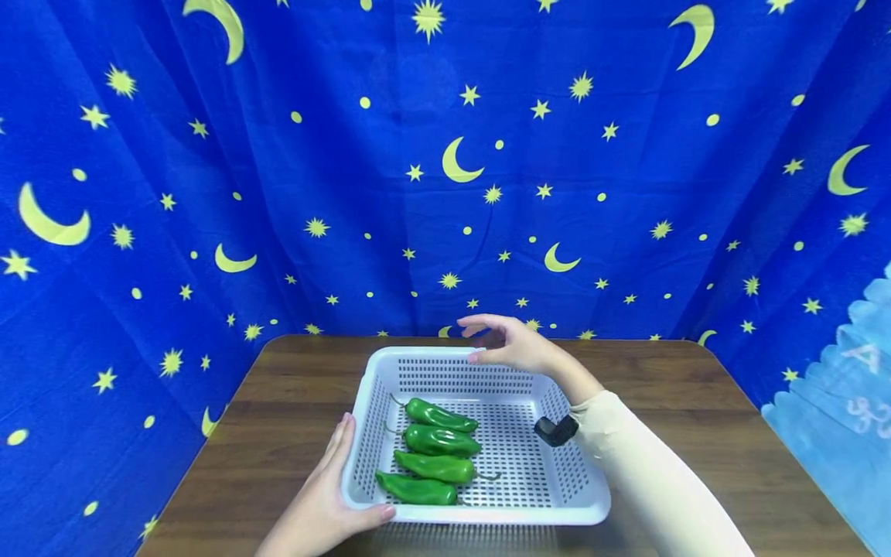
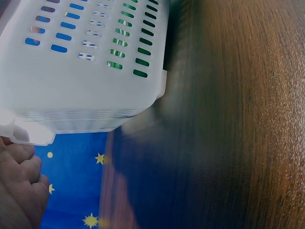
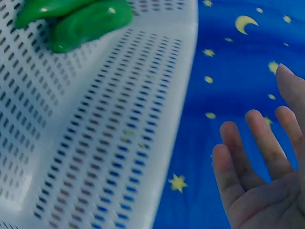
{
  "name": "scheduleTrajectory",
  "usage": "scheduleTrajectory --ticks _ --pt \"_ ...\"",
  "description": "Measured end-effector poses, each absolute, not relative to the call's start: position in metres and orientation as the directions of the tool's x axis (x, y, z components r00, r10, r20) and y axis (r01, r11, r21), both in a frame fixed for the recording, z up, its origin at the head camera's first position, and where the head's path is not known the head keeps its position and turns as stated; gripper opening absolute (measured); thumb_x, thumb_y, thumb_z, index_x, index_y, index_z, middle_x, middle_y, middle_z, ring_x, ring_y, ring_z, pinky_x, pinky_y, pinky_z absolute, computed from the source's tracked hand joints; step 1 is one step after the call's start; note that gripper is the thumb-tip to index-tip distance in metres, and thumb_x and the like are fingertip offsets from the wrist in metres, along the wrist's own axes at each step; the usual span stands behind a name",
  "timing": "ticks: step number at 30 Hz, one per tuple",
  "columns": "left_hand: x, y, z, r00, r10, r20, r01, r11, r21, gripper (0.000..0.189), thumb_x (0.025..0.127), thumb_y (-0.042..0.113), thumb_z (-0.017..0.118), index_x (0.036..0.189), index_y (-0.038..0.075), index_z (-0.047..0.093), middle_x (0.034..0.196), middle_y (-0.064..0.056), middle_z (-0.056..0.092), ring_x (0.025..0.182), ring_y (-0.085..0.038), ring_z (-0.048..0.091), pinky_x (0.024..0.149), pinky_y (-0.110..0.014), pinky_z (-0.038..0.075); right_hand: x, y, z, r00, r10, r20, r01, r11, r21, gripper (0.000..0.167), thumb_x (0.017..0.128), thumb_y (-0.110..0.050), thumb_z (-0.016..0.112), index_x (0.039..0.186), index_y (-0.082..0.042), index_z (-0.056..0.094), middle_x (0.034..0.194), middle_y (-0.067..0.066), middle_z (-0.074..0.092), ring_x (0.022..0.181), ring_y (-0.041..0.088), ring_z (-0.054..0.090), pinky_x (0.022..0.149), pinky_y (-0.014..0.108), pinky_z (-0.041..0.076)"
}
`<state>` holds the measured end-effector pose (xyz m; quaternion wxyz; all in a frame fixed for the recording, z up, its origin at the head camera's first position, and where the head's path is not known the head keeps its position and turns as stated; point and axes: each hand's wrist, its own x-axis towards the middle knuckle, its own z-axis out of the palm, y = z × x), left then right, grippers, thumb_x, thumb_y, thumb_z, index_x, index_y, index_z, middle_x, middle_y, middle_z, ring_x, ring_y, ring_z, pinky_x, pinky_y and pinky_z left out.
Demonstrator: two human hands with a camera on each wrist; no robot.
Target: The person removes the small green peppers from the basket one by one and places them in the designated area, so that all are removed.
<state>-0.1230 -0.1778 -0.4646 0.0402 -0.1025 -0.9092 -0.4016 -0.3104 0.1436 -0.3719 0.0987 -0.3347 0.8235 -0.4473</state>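
Note:
A white plastic basket point(image 1: 501, 516) with slotted walls sits on the wooden table. Several green peppers point(image 1: 442, 440) lie in a column along its left half, their thin stems pointing to different sides. At the basket's near left corner, my left hand point(image 1: 323, 495) grips the rim, thumb on the front edge and fingers along the left side. The left wrist view shows curled fingers point(image 2: 28, 162) under the rim. My right hand point(image 1: 515, 346) hovers by the far rim with fingers spread and loosely bent, holding nothing. In the right wrist view its palm point(image 3: 269, 205) faces the basket wall.
The brown wooden table point(image 1: 661, 379) extends on both sides of the basket. A blue curtain point(image 1: 390, 178) with yellow moons and stars hangs behind and at the sides. Light blue fabric point(image 1: 845, 402) shows at the right edge. A black device point(image 1: 557, 431) is on my right wrist.

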Motion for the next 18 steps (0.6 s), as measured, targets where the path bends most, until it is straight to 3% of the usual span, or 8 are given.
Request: scheduleTrajectory --ticks 2,4,12,18 --pt "-0.123 -0.177 -0.464 -0.976 0.157 0.149 0.216 0.658 0.722 0.134 0.062 0.057 0.088 0.160 0.008 0.011 0.167 -0.017 0.011 0.151 -0.043 0.016 0.114 -0.053 0.021 -0.312 0.136 -0.378 -0.746 -0.658 0.104 -0.442 0.372 -0.816 0.058 0.088 -0.016 0.076 0.142 -0.015 0.053 0.133 0.013 0.062 0.117 0.033 0.063 0.099 0.044 0.053" --pt "-0.123 -0.177 -0.463 -0.977 0.160 0.143 0.213 0.655 0.725 0.134 0.062 0.058 0.088 0.160 0.008 0.010 0.167 -0.018 0.011 0.151 -0.044 0.016 0.114 -0.059 0.022 -0.312 0.129 -0.384 -0.732 -0.678 0.067 -0.424 0.377 -0.824 0.059 0.088 -0.014 0.075 0.142 -0.012 0.053 0.134 0.017 0.060 0.119 0.038 0.061 0.103 0.047 0.051" --pt "-0.124 -0.177 -0.460 -0.980 0.159 0.122 0.198 0.664 0.721 0.134 0.063 0.061 0.086 0.160 0.007 0.011 0.167 -0.019 0.010 0.151 -0.044 0.015 0.115 -0.061 0.023 -0.311 0.113 -0.410 -0.650 -0.758 -0.061 -0.412 0.419 -0.809 0.060 0.086 -0.013 0.076 0.142 -0.005 0.053 0.140 0.021 0.057 0.123 0.044 0.057 0.107 0.053 0.047" --pt "-0.123 -0.177 -0.461 -0.981 0.158 0.110 0.188 0.665 0.723 0.134 0.063 0.062 0.085 0.160 0.007 0.011 0.167 -0.018 0.009 0.151 -0.044 0.016 0.114 -0.063 0.024 -0.310 0.108 -0.431 -0.627 -0.764 -0.155 -0.428 0.504 -0.750 0.061 0.085 -0.013 0.076 0.142 -0.008 0.053 0.139 0.017 0.058 0.119 0.037 0.061 0.099 0.044 0.053"
